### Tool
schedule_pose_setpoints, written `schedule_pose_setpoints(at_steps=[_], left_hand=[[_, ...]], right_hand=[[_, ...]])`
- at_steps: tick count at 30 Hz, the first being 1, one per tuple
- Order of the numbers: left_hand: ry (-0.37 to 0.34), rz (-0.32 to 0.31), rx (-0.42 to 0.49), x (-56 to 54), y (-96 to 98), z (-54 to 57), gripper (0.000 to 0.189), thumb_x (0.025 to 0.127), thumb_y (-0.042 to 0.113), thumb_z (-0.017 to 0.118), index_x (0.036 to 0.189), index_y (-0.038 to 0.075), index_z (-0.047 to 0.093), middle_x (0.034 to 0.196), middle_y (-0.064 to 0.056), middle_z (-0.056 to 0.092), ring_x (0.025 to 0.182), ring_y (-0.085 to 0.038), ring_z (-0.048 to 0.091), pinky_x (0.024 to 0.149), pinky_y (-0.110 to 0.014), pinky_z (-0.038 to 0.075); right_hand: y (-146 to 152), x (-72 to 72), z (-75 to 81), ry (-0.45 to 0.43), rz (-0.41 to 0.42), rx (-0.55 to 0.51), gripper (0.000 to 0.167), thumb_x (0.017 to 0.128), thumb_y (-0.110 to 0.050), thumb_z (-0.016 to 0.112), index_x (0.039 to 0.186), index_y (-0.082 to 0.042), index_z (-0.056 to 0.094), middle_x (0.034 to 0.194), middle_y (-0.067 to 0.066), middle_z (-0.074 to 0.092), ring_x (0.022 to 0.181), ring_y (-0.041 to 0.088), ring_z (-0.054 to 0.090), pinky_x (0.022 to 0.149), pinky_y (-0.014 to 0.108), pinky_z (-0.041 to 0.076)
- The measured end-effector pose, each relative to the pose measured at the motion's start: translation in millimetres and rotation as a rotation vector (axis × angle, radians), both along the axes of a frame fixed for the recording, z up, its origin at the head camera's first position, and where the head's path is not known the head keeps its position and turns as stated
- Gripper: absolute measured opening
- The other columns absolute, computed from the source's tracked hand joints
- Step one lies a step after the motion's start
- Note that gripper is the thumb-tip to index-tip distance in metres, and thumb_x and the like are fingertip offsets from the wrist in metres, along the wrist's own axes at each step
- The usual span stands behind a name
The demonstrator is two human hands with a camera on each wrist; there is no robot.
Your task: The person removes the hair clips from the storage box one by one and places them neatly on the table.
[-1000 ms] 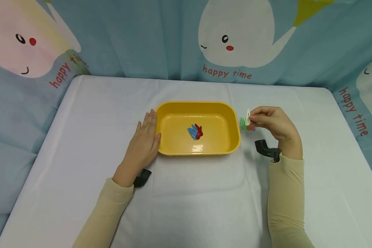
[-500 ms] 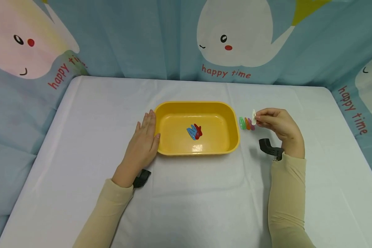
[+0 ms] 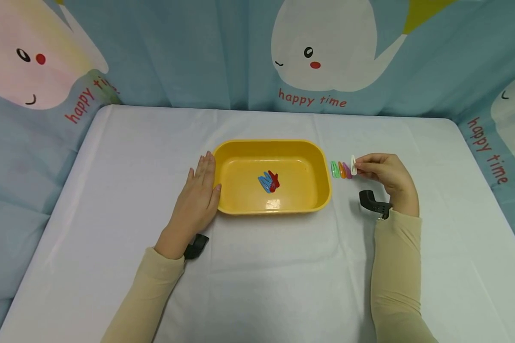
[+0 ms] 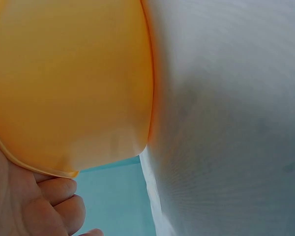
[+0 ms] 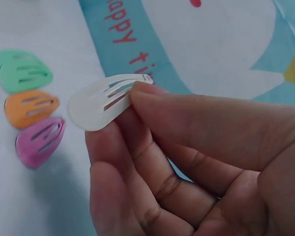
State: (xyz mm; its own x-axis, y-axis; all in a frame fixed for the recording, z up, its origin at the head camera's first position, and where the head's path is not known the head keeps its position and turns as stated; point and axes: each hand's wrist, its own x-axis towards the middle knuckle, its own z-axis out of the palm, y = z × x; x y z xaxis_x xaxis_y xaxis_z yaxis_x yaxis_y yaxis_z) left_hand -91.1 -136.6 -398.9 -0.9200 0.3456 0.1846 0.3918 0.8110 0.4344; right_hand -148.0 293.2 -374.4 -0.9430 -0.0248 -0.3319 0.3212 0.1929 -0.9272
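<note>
Between thumb and fingers my right hand point(image 3: 388, 178) pinches a white snap hair clip point(image 5: 96, 105), held over the right end of a row of clips. That row on the cloth has green clips point(image 5: 24, 71) that overlap, an orange clip point(image 5: 32, 105) and a purple clip point(image 5: 39, 142). My left hand point(image 3: 195, 197) lies with straight fingers against the left rim of a yellow basin point(image 3: 240, 205). Inside the basin are blue hair clips point(image 3: 265, 182) and red hair clips point(image 3: 274, 182), bunched together. In the left wrist view the basin's wall point(image 4: 73, 88) shows, fingers at its rim.
A white cloth point(image 3: 283, 276) covers the table. Behind it hangs a blue curtain point(image 3: 197, 57) with whale prints. Black wrist-worn camera mounts point(image 3: 373, 204) sit below both hands.
My right hand has moved a little to the right with the white clip, from over the row to its right end, then slightly down. The left hand stays at the basin.
</note>
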Motion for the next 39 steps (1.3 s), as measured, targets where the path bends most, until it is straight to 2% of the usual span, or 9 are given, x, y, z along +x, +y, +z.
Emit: schedule_pose_setpoints(at_steps=[4, 11, 14, 15, 18, 20, 39], left_hand=[[-0.001, 0.000, 0.005, -0.1, 0.0, 0.6, 0.059, 0.101, 0.021, 0.034, 0.148, -0.006, 0.011, 0.155, -0.018, 0.010, 0.143, -0.030, 0.010, 0.112, -0.051, 0.011], [-0.002, 0.000, -0.001, 0.4, -0.2, 1.0, 0.059, 0.101, 0.021, 0.035, 0.148, -0.006, 0.011, 0.155, -0.019, 0.011, 0.143, -0.030, 0.010, 0.112, -0.052, 0.011], [0.002, -0.002, -0.003, 0.3, -0.3, 0.6, 0.059, 0.101, 0.021, 0.035, 0.148, -0.007, 0.012, 0.155, -0.019, 0.011, 0.142, -0.032, 0.012, 0.112, -0.052, 0.011], [0.004, -0.003, -0.002, 0.2, -0.3, 0.5, 0.059, 0.101, 0.021, 0.035, 0.148, -0.007, 0.012, 0.155, -0.019, 0.011, 0.142, -0.033, 0.012, 0.112, -0.052, 0.011], [0.008, -0.005, 0.001, 0.0, -0.3, 0.0, 0.058, 0.102, 0.021, 0.034, 0.148, -0.007, 0.012, 0.155, -0.019, 0.011, 0.142, -0.034, 0.013, 0.112, -0.052, 0.011], [0.009, -0.006, 0.002, 0.0, -0.3, -0.4, 0.058, 0.102, 0.021, 0.034, 0.148, -0.007, 0.012, 0.155, -0.019, 0.011, 0.142, -0.033, 0.013, 0.112, -0.052, 0.011], [0.002, -0.004, 0.016, 0.2, -0.1, 0.2, 0.058, 0.101, 0.021, 0.035, 0.148, -0.007, 0.013, 0.155, -0.018, 0.011, 0.143, -0.031, 0.011, 0.112, -0.052, 0.011]], right_hand=[[2, -2.0, -4.7, -0.023, 0.002, 0.085, 0.028, 0.089, -0.001, 0.061, 0.072, -0.020, 0.072, 0.071, -0.010, 0.066, 0.066, 0.002, 0.061, 0.064, 0.017, 0.052], [1, -1.7, -9.2, -0.042, -0.021, 0.168, 0.023, 0.089, -0.004, 0.063, 0.073, -0.018, 0.071, 0.069, -0.011, 0.065, 0.065, 0.000, 0.059, 0.063, 0.016, 0.052], [-1, -1.8, -10.9, -0.015, -0.019, 0.240, 0.010, 0.089, -0.006, 0.063, 0.084, -0.006, 0.071, 0.068, -0.012, 0.063, 0.064, 0.000, 0.058, 0.062, 0.016, 0.051], [-2, -2.1, -11.6, -0.008, -0.015, 0.269, 0.010, 0.089, -0.007, 0.063, 0.090, 0.000, 0.070, 0.068, -0.012, 0.063, 0.064, 0.000, 0.057, 0.062, 0.016, 0.051], [-4, -2.9, -13.2, 0.008, 0.004, 0.351, 0.026, 0.090, -0.008, 0.061, 0.104, 0.014, 0.062, 0.068, -0.013, 0.061, 0.065, 0.001, 0.055, 0.062, 0.016, 0.049], [-5, -3.5, -13.9, 0.006, 0.014, 0.388, 0.031, 0.091, -0.008, 0.061, 0.109, 0.017, 0.059, 0.068, -0.013, 0.060, 0.065, 0.001, 0.054, 0.062, 0.016, 0.048], [-12, -4.3, -15.1, 0.017, -0.017, 0.504, 0.031, 0.089, -0.011, 0.065, 0.106, 0.015, 0.063, 0.067, -0.011, 0.059, 0.063, 0.003, 0.052, 0.059, 0.016, 0.047]])
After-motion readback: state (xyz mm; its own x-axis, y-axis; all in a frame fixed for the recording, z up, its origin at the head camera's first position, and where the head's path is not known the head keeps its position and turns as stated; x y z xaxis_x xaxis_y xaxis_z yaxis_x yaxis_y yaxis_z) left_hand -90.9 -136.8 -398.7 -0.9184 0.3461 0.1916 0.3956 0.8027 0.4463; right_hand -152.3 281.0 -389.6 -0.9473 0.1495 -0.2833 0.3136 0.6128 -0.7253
